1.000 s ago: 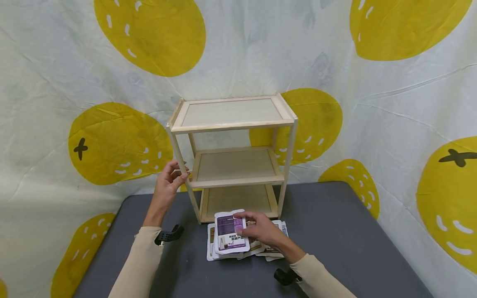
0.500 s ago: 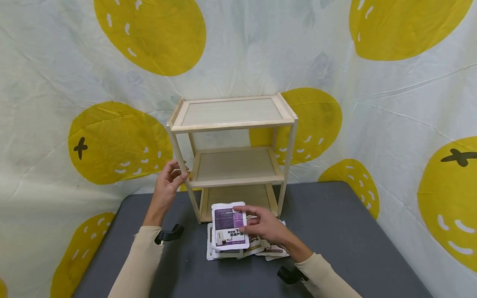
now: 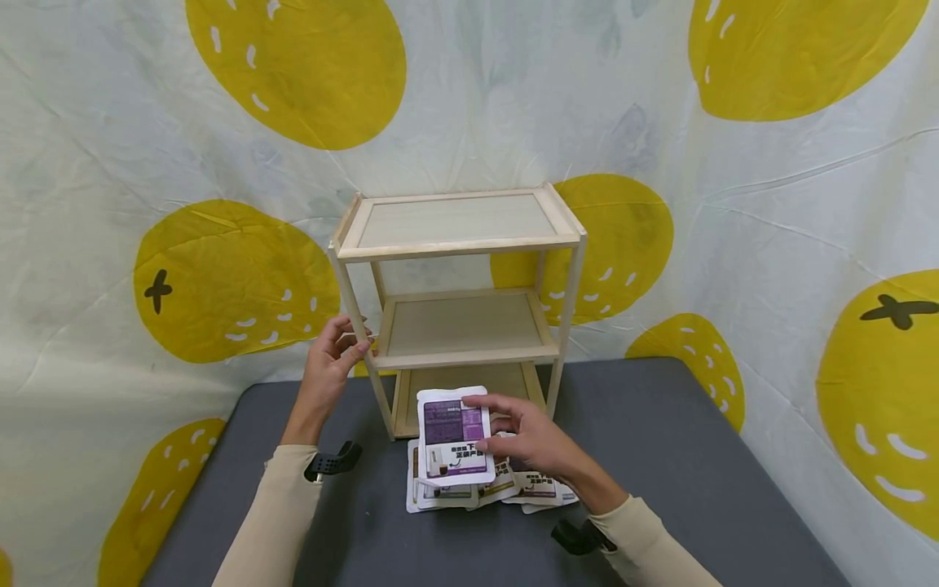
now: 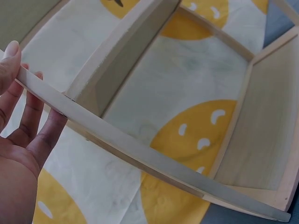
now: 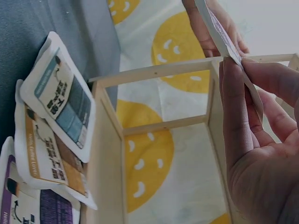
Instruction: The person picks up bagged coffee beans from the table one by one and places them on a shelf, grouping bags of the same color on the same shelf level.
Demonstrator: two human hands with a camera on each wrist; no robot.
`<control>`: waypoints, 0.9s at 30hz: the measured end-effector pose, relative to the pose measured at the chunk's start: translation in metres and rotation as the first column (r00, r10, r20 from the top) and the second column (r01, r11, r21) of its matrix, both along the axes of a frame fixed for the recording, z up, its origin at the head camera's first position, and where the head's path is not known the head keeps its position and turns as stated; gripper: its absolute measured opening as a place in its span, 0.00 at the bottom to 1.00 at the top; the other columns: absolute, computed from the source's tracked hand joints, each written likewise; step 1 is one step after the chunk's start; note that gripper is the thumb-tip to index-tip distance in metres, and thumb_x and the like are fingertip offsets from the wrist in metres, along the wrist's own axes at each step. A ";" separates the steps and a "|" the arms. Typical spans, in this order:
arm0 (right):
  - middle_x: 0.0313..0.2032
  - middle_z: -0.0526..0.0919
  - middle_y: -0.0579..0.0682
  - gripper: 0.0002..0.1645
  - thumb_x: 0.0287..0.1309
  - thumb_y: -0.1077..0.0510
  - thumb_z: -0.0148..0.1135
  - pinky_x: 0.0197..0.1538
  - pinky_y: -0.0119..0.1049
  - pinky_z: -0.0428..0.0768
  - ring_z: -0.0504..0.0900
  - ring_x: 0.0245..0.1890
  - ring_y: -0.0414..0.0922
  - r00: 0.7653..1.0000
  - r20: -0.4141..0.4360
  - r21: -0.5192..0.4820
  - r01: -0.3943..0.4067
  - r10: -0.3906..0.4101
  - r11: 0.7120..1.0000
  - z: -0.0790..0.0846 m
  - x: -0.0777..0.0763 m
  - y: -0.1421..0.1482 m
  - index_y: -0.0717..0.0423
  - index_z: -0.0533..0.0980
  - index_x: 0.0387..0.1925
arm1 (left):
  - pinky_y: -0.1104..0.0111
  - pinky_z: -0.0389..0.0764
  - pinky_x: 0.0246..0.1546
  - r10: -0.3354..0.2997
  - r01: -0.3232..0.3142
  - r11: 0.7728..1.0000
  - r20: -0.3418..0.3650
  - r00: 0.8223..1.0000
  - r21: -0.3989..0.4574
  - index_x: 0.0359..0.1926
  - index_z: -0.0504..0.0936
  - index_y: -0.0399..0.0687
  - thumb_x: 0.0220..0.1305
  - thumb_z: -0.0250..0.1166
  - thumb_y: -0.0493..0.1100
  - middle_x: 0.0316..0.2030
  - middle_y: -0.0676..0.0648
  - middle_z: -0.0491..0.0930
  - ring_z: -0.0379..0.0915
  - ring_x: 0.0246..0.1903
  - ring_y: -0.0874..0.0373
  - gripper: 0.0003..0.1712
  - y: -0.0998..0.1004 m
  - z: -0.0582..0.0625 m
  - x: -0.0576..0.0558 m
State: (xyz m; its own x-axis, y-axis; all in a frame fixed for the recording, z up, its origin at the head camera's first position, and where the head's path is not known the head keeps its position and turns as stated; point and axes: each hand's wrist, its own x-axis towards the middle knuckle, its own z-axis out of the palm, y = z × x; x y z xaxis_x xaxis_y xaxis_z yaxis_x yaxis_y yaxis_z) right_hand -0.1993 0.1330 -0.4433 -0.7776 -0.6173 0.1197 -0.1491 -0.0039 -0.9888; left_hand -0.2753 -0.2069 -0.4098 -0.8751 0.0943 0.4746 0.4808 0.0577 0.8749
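My right hand (image 3: 530,436) pinches a white packet (image 3: 456,436) with a purple label by its right edge, thumb on one face and fingers on the other, as the right wrist view shows. The packet is raised over a pile of similar flat packets (image 3: 539,489) at the foot of a pale wooden three-tier shelf (image 3: 469,359). With its thumb and fingers, my left hand (image 3: 328,371) grips the shelf's front left post (image 4: 112,130) at the height of the middle tier. In the right wrist view, packets with teal (image 5: 60,98), brown (image 5: 51,149) and purple labels overlap each other.
The shelf stands on a dark grey table (image 3: 645,473) near its back edge. Behind hangs a white cloth (image 3: 469,98) printed with yellow fruit. Each wrist wears a black strap. The top tier (image 3: 458,220) has low raised side rails.
My right hand has lifted the purple packet up off the pile toward the shelf, uncovering more of the packets below. The left hand stays on the post.
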 end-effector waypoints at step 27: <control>0.69 0.69 0.54 0.37 0.63 0.63 0.69 0.39 0.46 0.87 0.83 0.33 0.44 0.993 -0.117 0.051 0.033 -0.027 0.998 0.060 0.003 0.017 0.45 0.69 0.71 | 0.69 0.85 0.48 -0.026 0.026 1.000 -0.029 0.999 0.013 0.63 0.73 0.44 0.71 0.62 0.33 0.52 0.31 0.72 0.80 0.46 0.56 0.21 0.000 0.000 -0.001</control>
State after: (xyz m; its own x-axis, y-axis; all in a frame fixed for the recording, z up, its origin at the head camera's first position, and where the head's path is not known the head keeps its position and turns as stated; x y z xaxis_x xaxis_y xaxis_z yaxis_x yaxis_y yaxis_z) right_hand -0.1961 0.1495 -0.3837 -0.7784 -0.6019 0.1784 -0.2624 0.0537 -0.9635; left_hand -0.2759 -0.2069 -0.4098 -0.8586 0.1104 0.5007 0.5066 0.0330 0.8615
